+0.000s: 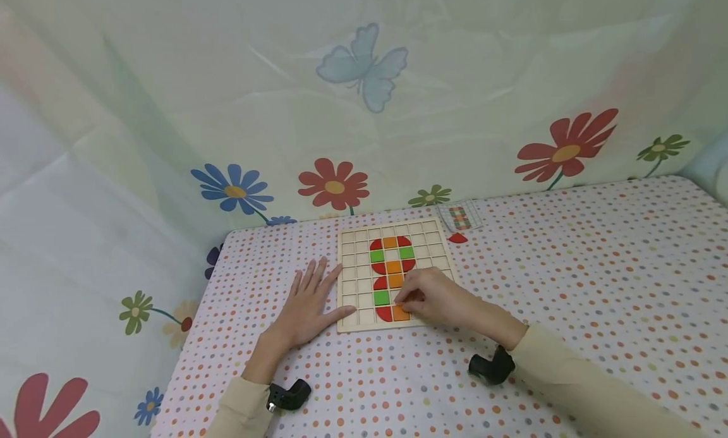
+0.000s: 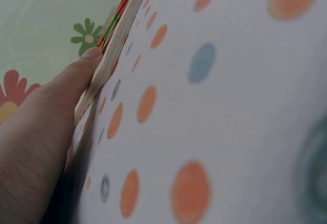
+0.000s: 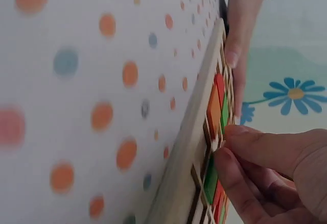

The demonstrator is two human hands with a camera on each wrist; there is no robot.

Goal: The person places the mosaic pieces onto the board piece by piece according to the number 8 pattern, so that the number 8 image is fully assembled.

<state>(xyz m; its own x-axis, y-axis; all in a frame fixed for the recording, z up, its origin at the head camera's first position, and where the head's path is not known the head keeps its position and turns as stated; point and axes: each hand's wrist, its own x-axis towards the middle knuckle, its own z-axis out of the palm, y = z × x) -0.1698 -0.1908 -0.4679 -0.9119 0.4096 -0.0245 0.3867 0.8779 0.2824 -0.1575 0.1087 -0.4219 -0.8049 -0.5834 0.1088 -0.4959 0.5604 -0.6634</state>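
A pale wooden grid board (image 1: 349, 292) lies on the table, bearing red, green and orange flat pieces in a figure-eight-like pattern. My left hand (image 1: 307, 305) rests spread at its left side, with the thumb (image 2: 82, 71) and index finger touching the edge. Over the pattern's lower right, my right hand (image 1: 440, 299) pinches a small piece between thumb and fingertip. That piece is mostly hidden; a bit of red shows by the fingertips in the left wrist view. Beside the fingers in the right wrist view are an orange piece (image 3: 214, 109) and a green piece (image 3: 210, 183).
A small pattern card (image 1: 459, 217) lies behind the board's far right corner, with a loose red quarter-circle piece (image 1: 457, 238) beside it. The dotted tablecloth (image 1: 569, 267) covers the table up to a flowered backdrop (image 1: 443, 128).
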